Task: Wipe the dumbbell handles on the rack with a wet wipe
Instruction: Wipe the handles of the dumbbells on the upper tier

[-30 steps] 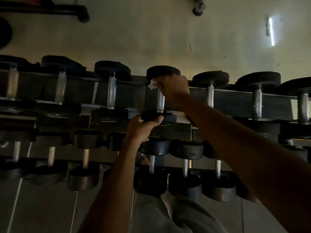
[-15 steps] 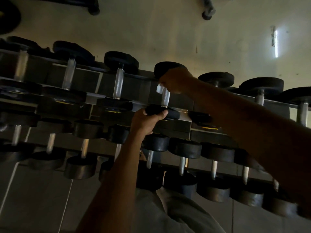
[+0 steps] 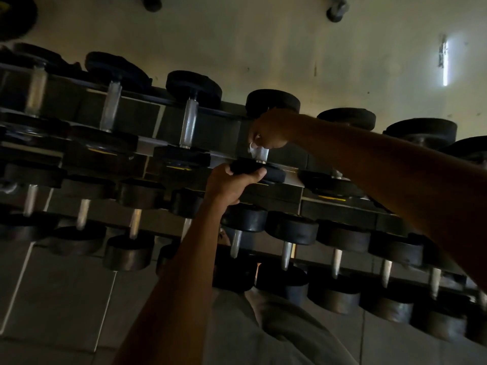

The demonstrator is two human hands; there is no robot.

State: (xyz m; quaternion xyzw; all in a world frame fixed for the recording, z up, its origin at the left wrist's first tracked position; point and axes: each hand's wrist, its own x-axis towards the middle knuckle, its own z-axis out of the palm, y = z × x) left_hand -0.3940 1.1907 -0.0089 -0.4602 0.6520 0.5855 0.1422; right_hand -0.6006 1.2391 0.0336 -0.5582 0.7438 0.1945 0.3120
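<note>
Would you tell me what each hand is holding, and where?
Left hand grips the dumbbell's near head. Right hand presses a white wipe around its handle.

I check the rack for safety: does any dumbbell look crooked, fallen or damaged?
Nothing stands out. The dumbbells sit in even rows on the rack. The right hand wipes one handle; the left hand holds its near head.

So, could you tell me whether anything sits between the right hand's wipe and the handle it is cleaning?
Nothing visible does. The right hand is closed on the handle with the wet wipe against it, while the left hand grips the near weight head below.
</note>
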